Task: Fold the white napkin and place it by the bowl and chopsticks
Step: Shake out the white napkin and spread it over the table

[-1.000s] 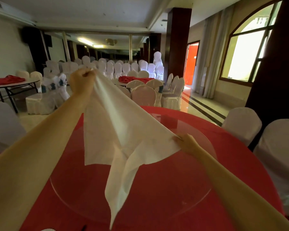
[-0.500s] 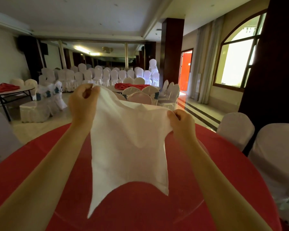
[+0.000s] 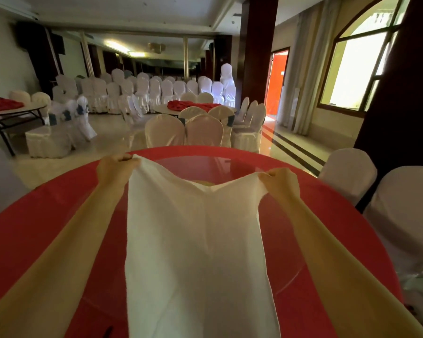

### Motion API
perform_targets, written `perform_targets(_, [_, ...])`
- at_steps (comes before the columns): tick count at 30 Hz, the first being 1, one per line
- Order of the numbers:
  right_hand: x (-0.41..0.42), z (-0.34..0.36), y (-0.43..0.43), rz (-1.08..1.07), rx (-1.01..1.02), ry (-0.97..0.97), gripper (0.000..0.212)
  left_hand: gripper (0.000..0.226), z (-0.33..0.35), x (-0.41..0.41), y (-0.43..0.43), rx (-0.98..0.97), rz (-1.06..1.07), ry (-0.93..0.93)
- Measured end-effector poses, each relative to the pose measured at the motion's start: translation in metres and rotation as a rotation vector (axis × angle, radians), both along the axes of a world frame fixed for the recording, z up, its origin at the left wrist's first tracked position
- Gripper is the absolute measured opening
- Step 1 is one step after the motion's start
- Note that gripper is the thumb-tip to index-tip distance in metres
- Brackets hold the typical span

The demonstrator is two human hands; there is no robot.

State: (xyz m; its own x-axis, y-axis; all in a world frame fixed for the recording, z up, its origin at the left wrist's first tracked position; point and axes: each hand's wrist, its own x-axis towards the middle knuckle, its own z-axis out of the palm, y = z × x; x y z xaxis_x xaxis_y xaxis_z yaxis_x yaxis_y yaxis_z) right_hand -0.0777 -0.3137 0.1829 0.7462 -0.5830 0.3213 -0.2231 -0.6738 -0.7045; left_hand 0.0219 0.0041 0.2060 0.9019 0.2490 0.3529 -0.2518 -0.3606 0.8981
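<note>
One white napkin, left hand, right hand pinching corners

Matt white cloth napkin, glossy glass turntable, red tablecloth

Red-clothed round table up front, glass turntable sits on it, two white-covered chairs just beyond the table, two more chairs at its right, red-draped table farther behind, dark pillar and arched window beyond to the right.
</note>
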Motion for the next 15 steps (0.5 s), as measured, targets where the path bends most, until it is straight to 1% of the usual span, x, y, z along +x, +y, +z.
perform_targets(2, [0.019, -0.025, -0.009, -0.010, 0.043, 0.132, 0.026, 0.029, -0.036, 0.015, 0.006, 0.020, 0.039, 0.092])
perform_targets(5, [0.046, -0.059, -0.015, -0.030, 0.047, 0.268, 0.030, 0.029, -0.090, 0.043, 0.013, -0.009, 0.076, 0.231])
perform_targets(9, [0.081, -0.096, -0.012, -0.067, 0.044, 0.339, 0.020, 0.027, -0.151, 0.078, 0.019, -0.184, 0.096, 0.371])
perform_targets(11, [0.098, -0.114, -0.009, -0.096, 0.004, 0.372, 0.018, 0.027, -0.175, 0.096, 0.018, -0.268, 0.087, 0.418])
perform_targets(13, [0.112, -0.135, -0.006, -0.108, -0.080, 0.399, 0.020, 0.032, -0.197, 0.109, 0.014, -0.302, 0.064, 0.430])
perform_targets(15, [0.122, -0.155, -0.006, -0.067, -0.202, 0.384, 0.021, 0.049, -0.218, 0.115, 0.009, -0.205, 0.028, 0.391])
